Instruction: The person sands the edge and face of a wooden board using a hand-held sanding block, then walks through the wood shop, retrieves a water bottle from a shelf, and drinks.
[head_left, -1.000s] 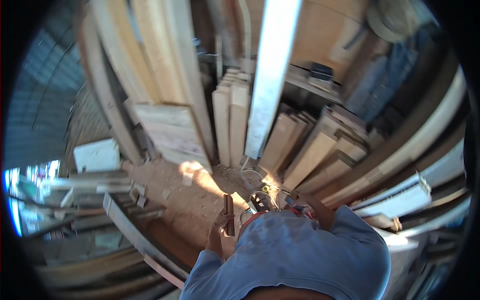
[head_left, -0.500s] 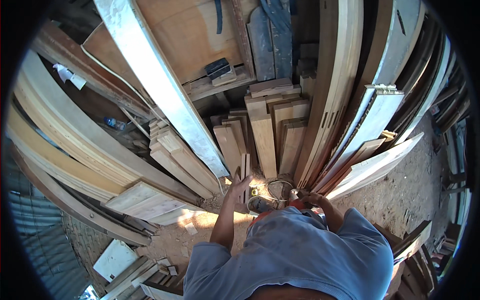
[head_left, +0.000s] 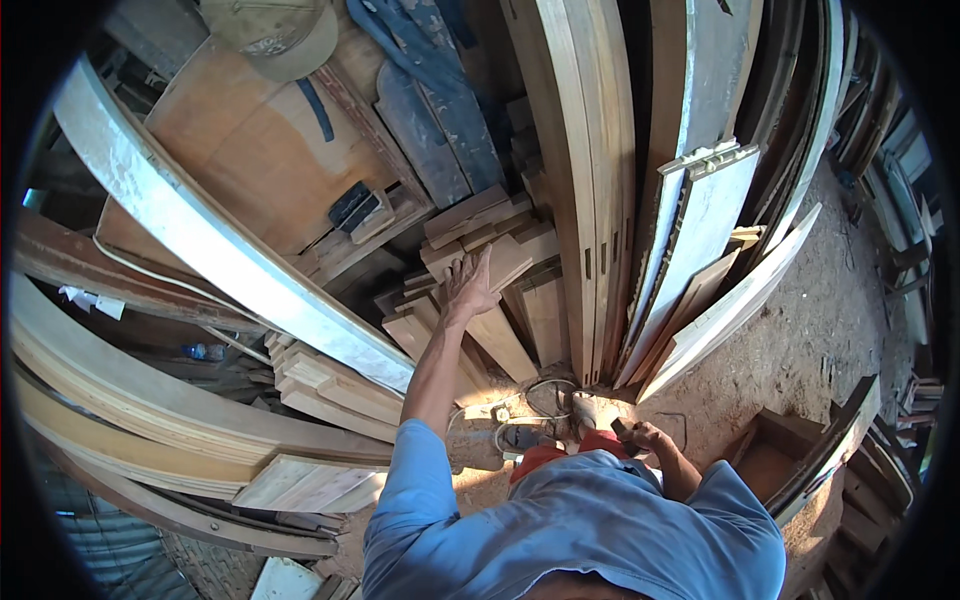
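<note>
My left arm reaches forward to the stacked timber, and my left hand (head_left: 472, 288) is open, its fingers stretched out against a short pale-brown wooden board (head_left: 508, 262) at the top of the upright pile. Under that hand a longer board (head_left: 500, 340) leans down toward the floor. Near my right thigh, my right hand (head_left: 652, 440) is closed around a small dark object (head_left: 625, 434); its kind cannot be made out.
Tall slotted posts (head_left: 590, 200) lean right of the pile, beside white-faced panels (head_left: 700, 220). A long whitish plank (head_left: 230, 240) slants across the left. A pale cable (head_left: 550, 395) loops by my feet. An open wooden box (head_left: 775, 450) lies at right.
My left hand has left the low spot where it gripped a narrow slotted wood piece and moved forward to the pile's top. My right hand has come out to the right, showing the dark object.
</note>
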